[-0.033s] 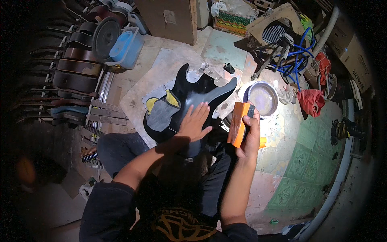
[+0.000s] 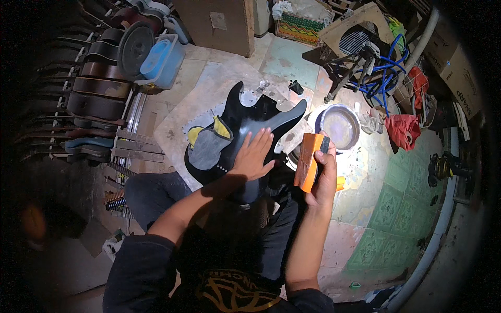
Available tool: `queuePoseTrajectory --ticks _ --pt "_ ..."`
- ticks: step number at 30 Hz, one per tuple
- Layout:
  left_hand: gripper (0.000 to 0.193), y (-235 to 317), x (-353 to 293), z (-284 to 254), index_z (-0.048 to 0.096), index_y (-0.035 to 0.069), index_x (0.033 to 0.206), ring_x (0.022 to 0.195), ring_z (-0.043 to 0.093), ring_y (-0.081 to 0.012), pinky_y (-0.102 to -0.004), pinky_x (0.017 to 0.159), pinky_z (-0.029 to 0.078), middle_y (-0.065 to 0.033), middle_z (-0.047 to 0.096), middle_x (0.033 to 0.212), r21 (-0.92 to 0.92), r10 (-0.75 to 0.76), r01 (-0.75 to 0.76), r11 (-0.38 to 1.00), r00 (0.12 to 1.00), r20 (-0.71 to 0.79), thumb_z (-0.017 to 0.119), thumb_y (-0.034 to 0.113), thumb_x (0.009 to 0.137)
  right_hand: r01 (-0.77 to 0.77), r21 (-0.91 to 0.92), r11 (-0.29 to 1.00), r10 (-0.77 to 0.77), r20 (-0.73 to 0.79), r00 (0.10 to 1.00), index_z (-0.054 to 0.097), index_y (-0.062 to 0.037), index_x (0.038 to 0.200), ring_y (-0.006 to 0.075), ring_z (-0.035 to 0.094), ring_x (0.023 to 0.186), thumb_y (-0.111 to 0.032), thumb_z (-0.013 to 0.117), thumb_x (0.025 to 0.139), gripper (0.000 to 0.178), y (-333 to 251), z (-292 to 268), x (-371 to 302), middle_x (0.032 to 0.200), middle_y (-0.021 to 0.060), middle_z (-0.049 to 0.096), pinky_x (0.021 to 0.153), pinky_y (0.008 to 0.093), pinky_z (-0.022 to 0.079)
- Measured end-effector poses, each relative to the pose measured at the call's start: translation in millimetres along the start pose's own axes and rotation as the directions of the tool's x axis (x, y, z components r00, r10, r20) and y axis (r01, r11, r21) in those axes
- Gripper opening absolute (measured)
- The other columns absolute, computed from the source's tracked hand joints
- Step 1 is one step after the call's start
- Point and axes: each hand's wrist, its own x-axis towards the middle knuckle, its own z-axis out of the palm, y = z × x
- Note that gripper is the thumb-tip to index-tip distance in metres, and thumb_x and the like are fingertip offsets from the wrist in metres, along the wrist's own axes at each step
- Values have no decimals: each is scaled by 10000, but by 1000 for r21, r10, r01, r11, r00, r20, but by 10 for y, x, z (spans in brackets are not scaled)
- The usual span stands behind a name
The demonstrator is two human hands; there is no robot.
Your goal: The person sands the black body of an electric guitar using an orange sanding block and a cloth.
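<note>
A black electric guitar body (image 2: 249, 116) with two pointed horns lies tilted across my lap. My left hand (image 2: 254, 154) rests flat on its dull, greyish upper face, fingers stretched out and holding nothing. To the left of that hand, a grey cloth with yellow lining (image 2: 209, 148) is draped over the body. In my right hand (image 2: 326, 175), held up beside the guitar's right edge, is an orange and black sanding block (image 2: 309, 164). The thumb presses on its dark side; most of the other fingers are hidden behind it.
A round basin (image 2: 339, 128) of cloudy liquid stands right of the guitar body. Several guitars (image 2: 99, 88) fill a rack at the left, near a blue tub (image 2: 167, 62). Blue hose (image 2: 383, 83) coils at the back right by a red cloth (image 2: 403, 133). A small black container (image 2: 296, 87) sits behind.
</note>
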Motion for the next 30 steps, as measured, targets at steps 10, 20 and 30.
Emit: queuePoseTrajectory --ticks 10,20,30 --pt "625 46 2067 390 430 54 1522 1492 348 -338 -548 1196 285 -169 390 1604 -37 101 -110 993 977 -189 523 398 1008 -44 -31 999 41 -80 996 461 -66 1457 284 566 1186 -181 616 819 666 -41 -71 27 1293 138 564 1027 398 466" --pt "685 3 1015 151 410 18 1526 1527 284 -308 -529 1231 215 -151 387 1610 99 233 -224 970 968 -93 559 385 967 3 -9 1000 -3 -74 997 449 -53 1420 222 579 1083 -118 605 853 591 -96 -42 48 1227 112 576 949 360 496" --pt "780 470 -1658 38 351 24 1568 1546 269 -273 -473 1254 168 -146 322 1652 -235 470 -419 877 851 234 587 459 964 62 -69 996 -63 -15 998 539 -121 1273 217 611 996 -197 622 903 387 33 -119 70 1115 75 615 883 353 521"
